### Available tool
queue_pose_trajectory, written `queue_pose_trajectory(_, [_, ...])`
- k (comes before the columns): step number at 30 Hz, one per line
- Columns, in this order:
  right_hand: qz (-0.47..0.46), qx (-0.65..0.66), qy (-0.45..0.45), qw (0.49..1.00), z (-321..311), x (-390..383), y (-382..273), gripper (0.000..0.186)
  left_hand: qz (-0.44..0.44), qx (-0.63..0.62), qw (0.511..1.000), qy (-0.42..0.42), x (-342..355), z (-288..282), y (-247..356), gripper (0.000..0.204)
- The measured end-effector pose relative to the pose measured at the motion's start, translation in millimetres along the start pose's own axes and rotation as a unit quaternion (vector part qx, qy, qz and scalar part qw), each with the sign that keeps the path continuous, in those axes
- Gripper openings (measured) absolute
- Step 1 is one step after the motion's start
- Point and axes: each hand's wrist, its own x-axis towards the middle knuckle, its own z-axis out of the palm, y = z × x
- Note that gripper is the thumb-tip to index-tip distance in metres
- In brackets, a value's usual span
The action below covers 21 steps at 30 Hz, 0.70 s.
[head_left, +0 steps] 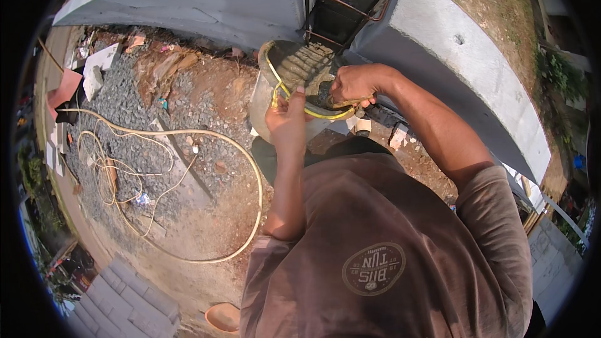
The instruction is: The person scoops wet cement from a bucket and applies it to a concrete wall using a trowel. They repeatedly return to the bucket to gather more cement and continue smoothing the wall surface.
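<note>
In front of me a grey bucket [261,106] is tilted, showing wet grey mortar [307,62] with ridges across its surface. A yellow handle [328,115] runs along the bucket's rim. My left hand [288,119] is closed on the near rim, with its thumb over the edge beside the yellow handle. Over the mortar at the right side of the bucket, my right hand [357,86] is curled into a grip. Whatever it holds is mostly hidden by the fingers and the mortar.
Grey wall sections stand at the far left [188,6] and right [451,56], with rusty bars [338,0] in the gap between them. A pale hose [241,150] lies coiled on gravel [134,94]. Grey paving blocks [122,300] and an orange bowl [223,317] are nearer.
</note>
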Motion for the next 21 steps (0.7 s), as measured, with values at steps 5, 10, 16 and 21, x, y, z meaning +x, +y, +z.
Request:
queue_pose_trajectory(5, [0.039,-0.184,0.143,0.972,7,2,8,0.033,0.011,-0.005,1.0,-0.008,0,-1,3,0.018])
queue_pose_trajectory(10, [0.032,-0.158,0.263,0.951,25,-31,21,0.029,0.01,0.011,1.0,-0.014,4,-7,-2,0.02])
queue_pose_trajectory(16, [-0.01,-0.121,0.321,0.939,28,-45,28,0.03,0.024,0.016,0.999,-0.015,6,-7,-2,0.021])
queue_pose_trajectory(21, [-0.053,-0.091,0.237,0.966,24,-10,23,0.031,0.018,0.011,1.0,-0.015,8,-8,-8,0.022])
